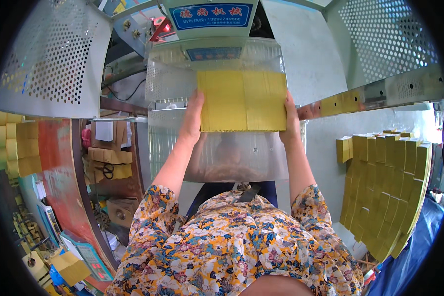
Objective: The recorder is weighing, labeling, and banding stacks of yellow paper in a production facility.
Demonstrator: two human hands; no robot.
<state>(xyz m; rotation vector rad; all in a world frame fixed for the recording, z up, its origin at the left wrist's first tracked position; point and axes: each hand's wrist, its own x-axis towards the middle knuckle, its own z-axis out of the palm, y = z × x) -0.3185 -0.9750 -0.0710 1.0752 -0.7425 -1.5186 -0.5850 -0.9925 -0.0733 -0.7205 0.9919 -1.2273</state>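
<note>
Between my two hands is a wide block of stacked yellow paper (243, 101), with a seam running down its middle. My left hand (194, 111) presses on its left end, and my right hand (291, 116) on its right end. The fingers of both hands are partly hidden behind the block. It is held above a shiny metal tray (217, 158) on the machine in front of me. Behind the block a clear plastic guard (172, 69) covers the machine's opening.
Perforated metal panels (59, 59) flank the machine, and a metal bar (375, 93) juts out at right. Many yellow paper stacks (380, 192) are piled at right. At left stands a red-topped table (64, 167); black scissors (106, 170) hang or lie beside it.
</note>
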